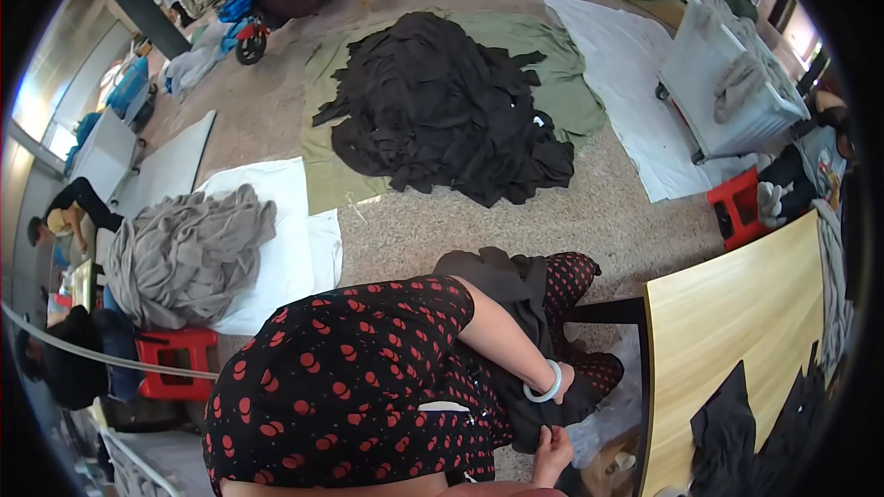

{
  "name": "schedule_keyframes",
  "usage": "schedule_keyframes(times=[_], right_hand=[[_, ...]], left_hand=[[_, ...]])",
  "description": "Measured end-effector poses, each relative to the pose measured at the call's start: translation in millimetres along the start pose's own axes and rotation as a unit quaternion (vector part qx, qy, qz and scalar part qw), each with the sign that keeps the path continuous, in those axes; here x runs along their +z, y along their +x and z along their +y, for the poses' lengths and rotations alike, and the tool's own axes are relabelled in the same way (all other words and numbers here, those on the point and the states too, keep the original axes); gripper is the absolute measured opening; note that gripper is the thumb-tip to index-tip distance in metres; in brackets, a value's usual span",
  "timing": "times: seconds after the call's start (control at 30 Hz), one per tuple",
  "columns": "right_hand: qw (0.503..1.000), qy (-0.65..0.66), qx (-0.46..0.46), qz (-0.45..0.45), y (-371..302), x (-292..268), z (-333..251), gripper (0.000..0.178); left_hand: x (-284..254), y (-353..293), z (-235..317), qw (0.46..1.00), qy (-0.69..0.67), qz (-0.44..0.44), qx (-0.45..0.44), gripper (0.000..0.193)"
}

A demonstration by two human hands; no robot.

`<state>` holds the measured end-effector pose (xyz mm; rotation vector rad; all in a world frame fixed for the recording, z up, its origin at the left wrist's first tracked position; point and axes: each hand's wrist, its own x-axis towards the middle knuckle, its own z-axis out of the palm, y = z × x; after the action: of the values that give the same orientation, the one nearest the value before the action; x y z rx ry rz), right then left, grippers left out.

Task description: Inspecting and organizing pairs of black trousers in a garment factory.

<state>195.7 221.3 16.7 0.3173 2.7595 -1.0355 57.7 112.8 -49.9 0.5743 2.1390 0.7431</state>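
Note:
A dark grey-black garment [520, 387] lies over my lap and hangs between my knees. My left hand [565, 381], with a pale bangle at its wrist, is closed on this cloth. Below it, my right hand [552, 451] has its fingers pinched together at the garment's lower edge. Part of the left hand's grip is hidden. To the right stands a light wood table [718, 304], with dark cloth pieces [726, 428] lying on its near part.
A large heap of black garments [442, 110] lies on a green sheet [322, 170] ahead. Grey fabric [193, 253] is piled at left near a red stool [180, 364]. A white wheeled bin [700, 97] and another red stool [737, 209] stand at right. Other people sit at both sides.

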Motion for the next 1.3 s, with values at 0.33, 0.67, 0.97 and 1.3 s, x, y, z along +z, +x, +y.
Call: schedule_keyframes(times=[0.33, 0.67, 0.97, 1.3], right_hand=[[0.996, 0.068, -0.037, 0.037, 7.3, 2.9, 2.9, 0.015], [0.967, 0.251, 0.017, 0.039, 5.0, 9.4, -20.3, 0.012], [0.93, 0.355, 0.056, 0.072, 3.1, 23.1, -32.7, 0.013], [0.953, 0.279, 0.042, 0.106, 12.7, 29.5, -49.7, 0.014]], left_hand=[[-10.8, -27.6, 22.3, 0.978, -0.068, 0.119, 0.156, 0.006], [-21.0, -36.8, 25.6, 0.975, 0.029, 0.07, 0.209, 0.011], [-31.6, -34.6, 18.8, 0.982, 0.046, -0.036, 0.179, 0.018], [-47.2, -47.3, 13.6, 0.99, -0.009, -0.094, 0.109, 0.019]])
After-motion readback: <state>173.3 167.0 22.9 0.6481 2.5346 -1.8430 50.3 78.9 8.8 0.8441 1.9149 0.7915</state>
